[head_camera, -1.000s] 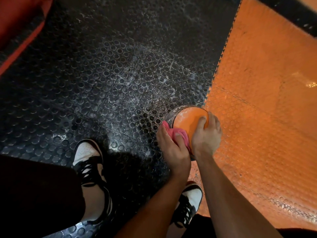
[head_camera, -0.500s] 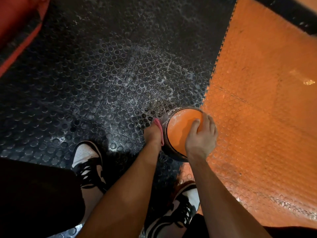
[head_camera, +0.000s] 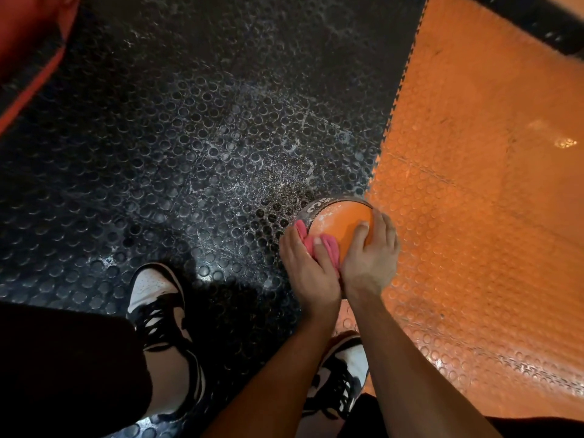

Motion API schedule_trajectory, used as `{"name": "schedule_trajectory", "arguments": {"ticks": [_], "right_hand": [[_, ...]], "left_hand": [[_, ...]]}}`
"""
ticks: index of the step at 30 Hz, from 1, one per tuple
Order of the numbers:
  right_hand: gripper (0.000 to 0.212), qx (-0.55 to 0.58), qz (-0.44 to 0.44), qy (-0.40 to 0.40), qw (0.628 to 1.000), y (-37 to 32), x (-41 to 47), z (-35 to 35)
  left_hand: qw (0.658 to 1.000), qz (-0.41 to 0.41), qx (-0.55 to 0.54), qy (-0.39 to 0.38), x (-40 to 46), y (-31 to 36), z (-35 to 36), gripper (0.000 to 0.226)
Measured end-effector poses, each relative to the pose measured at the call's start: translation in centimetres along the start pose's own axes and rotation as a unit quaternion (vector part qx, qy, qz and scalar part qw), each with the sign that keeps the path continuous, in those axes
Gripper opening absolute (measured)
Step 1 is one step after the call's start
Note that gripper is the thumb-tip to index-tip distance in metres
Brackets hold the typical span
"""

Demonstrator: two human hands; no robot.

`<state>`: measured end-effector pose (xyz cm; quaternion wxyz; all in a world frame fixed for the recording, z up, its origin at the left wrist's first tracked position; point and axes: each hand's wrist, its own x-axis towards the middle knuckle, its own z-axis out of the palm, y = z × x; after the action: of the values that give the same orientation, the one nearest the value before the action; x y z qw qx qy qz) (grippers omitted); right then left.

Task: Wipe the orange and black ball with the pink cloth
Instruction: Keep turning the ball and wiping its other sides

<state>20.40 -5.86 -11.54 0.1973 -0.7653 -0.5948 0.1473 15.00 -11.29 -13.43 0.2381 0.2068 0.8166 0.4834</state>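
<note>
**Ball held and cloth applied at the seam of two floor mats**

Nearest the camera, a dark trouser leg [head_camera: 63,368] fills the lower left corner. Beside it stands a white and black left shoe [head_camera: 158,308] with black laces, planted on the black studded mat [head_camera: 177,159]. A matching right shoe [head_camera: 343,377] shows between the two bare forearms; it sits at the seam, partly on orange flooring.

Both forearms reach forward from the bottom edge and the hands lie side by side, touching near the wrists. The left hand [head_camera: 311,273] has its fingers and thumb curled around the pink cloth [head_camera: 319,246], bunched and pressed against the near left side of the orange and black ball [head_camera: 339,221]. Part of the cloth projects past the fingers along the ball's black band. The right hand [head_camera: 371,257] lies over the ball's near right side, fingers bent to the curve and gripping it, thumb laid across the orange face.

The ball sits at the toothed joint where the black mat meets the orange studded mat [head_camera: 480,200]. Its orange face carries pale smears; the black band bears white lettering, too small to read.

Farther out, the black mat shows whitish scuffing. A red padded object [head_camera: 28,42] occupies the far left corner, its nature unclear.
</note>
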Motion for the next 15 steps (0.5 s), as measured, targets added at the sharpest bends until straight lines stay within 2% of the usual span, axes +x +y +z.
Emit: {"name": "schedule_trajectory", "arguments": {"ticks": [3, 6, 9, 11, 12, 15], "right_hand": [[0.059, 0.007, 0.002, 0.004, 1.000, 0.3, -0.5, -0.1], [0.058, 0.012, 0.003, 0.010, 1.000, 0.3, -0.8, -0.2], [0.060, -0.014, 0.003, -0.002, 1.000, -0.1, -0.9, -0.1], [0.060, -0.021, -0.001, -0.005, 1.000, -0.5, -0.7, -0.1], [0.060, -0.018, -0.002, -0.005, 1.000, -0.5, -0.5, -0.2], [0.058, -0.009, 0.005, -0.009, 1.000, -0.4, 0.0, -0.1]], "left_hand": [[0.993, -0.112, 0.003, -0.021, 3.8, -0.7, 0.2, 0.049], [0.951, -0.273, -0.014, -0.147, 7.6, -0.6, -0.2, 0.047], [0.917, -0.354, -0.041, -0.180, 10.0, -0.4, -1.5, 0.045], [0.921, -0.340, -0.039, -0.184, 9.5, -0.3, -1.6, 0.047], [0.937, -0.307, -0.019, -0.167, 8.7, -0.3, -1.4, 0.048], [0.993, -0.098, 0.035, -0.055, 4.3, -0.4, -1.2, 0.047]]}}
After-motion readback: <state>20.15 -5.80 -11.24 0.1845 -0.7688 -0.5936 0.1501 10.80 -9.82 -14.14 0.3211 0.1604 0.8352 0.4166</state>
